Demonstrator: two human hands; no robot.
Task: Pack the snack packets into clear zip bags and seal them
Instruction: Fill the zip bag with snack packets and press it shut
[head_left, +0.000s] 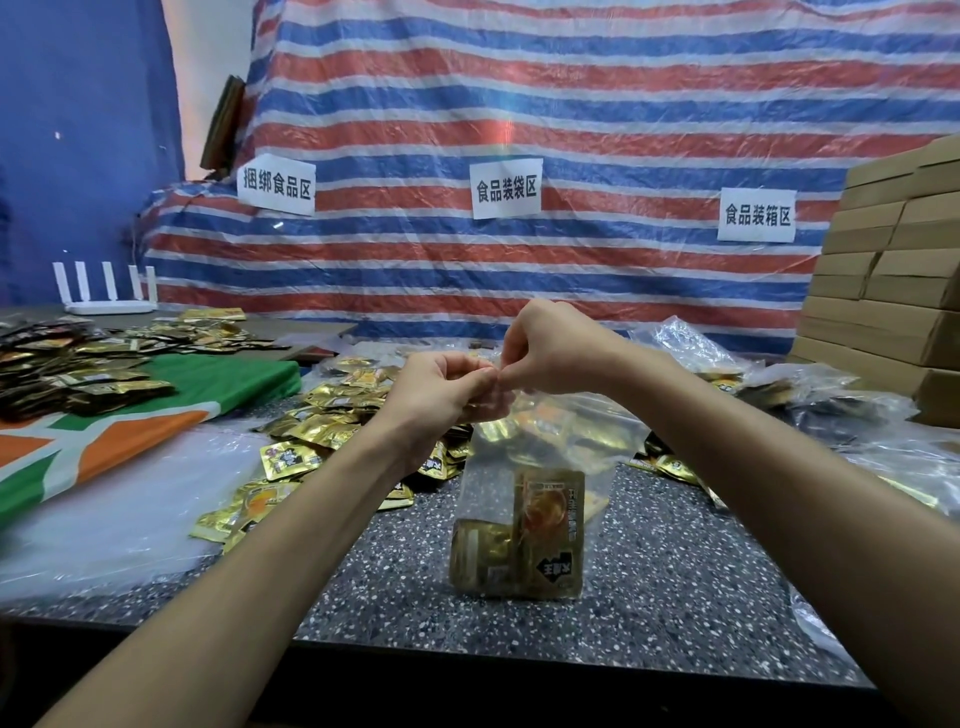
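Left hand (447, 387) pinches the zip strip of the clear zip bag (524, 467); right hand (550, 348) pinches it just beside. The bag hangs upright below both, gold snack packets (540, 540) at its bottom on the table (675, 597); the seal runs left to right between them

1. Both bare forearms reach in from the lower corners and meet mid-frame.
2. The left hand (444, 387), fingers curled, pinches the top edge of the zip bag (524, 447).
3. The right hand (550, 348), knuckles up, pinches the same edge, its fingertips touching the left's.
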